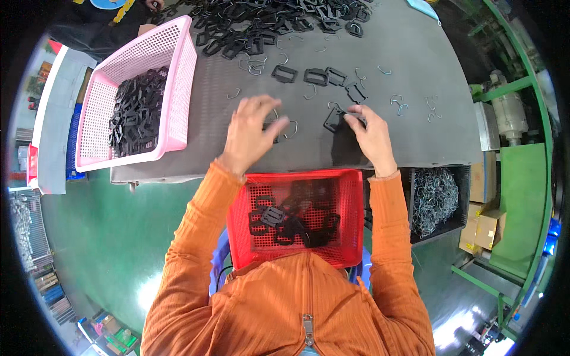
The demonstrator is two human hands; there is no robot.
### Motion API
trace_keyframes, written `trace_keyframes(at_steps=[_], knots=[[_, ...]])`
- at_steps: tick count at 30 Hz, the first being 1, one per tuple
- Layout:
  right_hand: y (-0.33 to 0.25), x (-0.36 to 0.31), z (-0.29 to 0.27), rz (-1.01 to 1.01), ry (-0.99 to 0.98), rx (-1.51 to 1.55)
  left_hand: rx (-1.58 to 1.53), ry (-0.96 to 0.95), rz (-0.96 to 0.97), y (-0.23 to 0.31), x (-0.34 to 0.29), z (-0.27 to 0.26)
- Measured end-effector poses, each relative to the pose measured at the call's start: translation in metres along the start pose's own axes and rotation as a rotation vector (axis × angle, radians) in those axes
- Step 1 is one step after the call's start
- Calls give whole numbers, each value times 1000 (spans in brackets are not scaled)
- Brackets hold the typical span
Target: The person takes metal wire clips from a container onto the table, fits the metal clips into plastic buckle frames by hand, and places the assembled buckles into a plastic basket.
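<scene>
My left hand (252,132) hovers low over the grey table with its fingers spread and curved. Partly hidden behind its thumb is a small black piece, and a bent wire hook (295,129) lies just right of it. My right hand (374,139) has thumb and index finger at the right end of a black rectangular buckle (331,121), apparently pinching it; the fingertips cover part of the contact. Beyond the hands lie several more black buckles (285,74) and loose wire hooks (310,91).
A red basket (356,219) holding black buckles sits at my lap. To the left stands a pink basket (184,89) of black parts. A heap of buckles (267,24) covers the far table. A black crate (466,202) of wire hooks is at right. Another person's hand (155,5) shows far left.
</scene>
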State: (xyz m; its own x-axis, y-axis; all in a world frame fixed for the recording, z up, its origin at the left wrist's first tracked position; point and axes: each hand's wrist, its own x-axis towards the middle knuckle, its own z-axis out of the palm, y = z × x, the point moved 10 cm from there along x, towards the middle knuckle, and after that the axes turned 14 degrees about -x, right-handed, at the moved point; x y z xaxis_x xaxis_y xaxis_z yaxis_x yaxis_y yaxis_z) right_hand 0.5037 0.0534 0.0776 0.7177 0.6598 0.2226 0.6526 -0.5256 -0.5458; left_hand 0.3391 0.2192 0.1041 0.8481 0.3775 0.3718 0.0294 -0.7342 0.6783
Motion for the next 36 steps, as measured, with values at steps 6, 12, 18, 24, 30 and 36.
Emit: trace_keyframes(at_steps=[6, 12, 18, 24, 30, 36], knots=[[-9, 34, 49, 45, -290, -16, 115, -12, 137, -3, -41, 3], [-52, 49, 81, -109, -543, -24, 154, 155, 174, -5, -33, -7], [-1, 34, 37, -137, -282, -16, -472, 185, -157, -3, -31, 3], [-46, -72, 48, -128, -805, 125, -484, -60, 60, 16, -19, 49], [-27, -4, -11, -58, -178, -203, -392, 222, -202, -44, 0, -1], [-27, 11, 19, -63, -186, -420, -383, -47, 76, 38, -12, 42]])
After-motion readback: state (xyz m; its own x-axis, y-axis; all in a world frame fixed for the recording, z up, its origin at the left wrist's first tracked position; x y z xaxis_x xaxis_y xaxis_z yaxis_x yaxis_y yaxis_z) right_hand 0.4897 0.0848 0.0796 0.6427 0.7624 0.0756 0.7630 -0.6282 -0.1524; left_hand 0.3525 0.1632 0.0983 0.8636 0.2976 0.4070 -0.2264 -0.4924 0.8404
